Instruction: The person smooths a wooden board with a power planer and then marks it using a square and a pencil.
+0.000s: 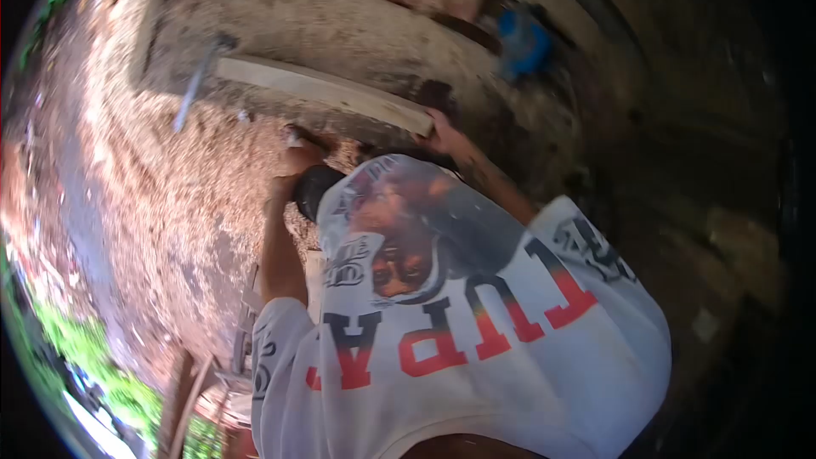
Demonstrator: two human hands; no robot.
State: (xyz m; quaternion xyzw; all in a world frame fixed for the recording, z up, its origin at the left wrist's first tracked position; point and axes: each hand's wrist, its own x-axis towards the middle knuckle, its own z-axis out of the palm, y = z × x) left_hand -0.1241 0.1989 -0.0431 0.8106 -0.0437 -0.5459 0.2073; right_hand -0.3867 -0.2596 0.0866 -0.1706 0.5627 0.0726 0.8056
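Observation:
A pale wooden board [323, 92] lies slanting across the ground in front of me. My right hand [440, 134] is closed around the board's near right end. Lower and to the left, my left hand [302, 157] is curled beside a small dark object; what its fingers hold is blurred and cannot be made out. Past the board's far left end rests a hammer-like tool [197, 85] with a light shaft and a dark head. My white printed shirt fills the lower middle of the view.
Wood shavings or sawdust [204, 178] cover the ground on the left. A blurred blue container [520, 41] stands at the upper right. Wooden pieces [180, 399] lean at the lower left, near green plants [110, 382]. The right side is dark.

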